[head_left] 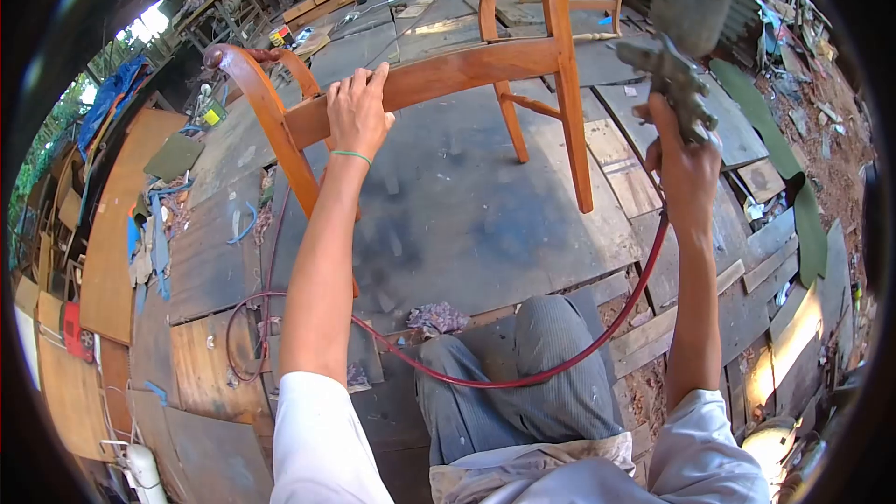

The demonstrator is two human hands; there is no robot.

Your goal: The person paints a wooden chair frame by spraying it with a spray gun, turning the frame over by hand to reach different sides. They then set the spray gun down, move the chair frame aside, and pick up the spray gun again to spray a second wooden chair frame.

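W/ L hand point(357, 117) clamped on orange-brown wooden chair frame point(467, 73) dead ahead, R hand point(689, 168) wrapped round grey metal cup-topped spray gun point(677, 84), keep gun sq. to frame & long red hose point(551, 376) clear.

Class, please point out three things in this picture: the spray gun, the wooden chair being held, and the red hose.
Spray gun point(681, 65): head view, on its metal body below the cup.
Wooden chair point(467, 69): head view, on its broad rail.
Red hose point(495, 385): head view, on its low bend.
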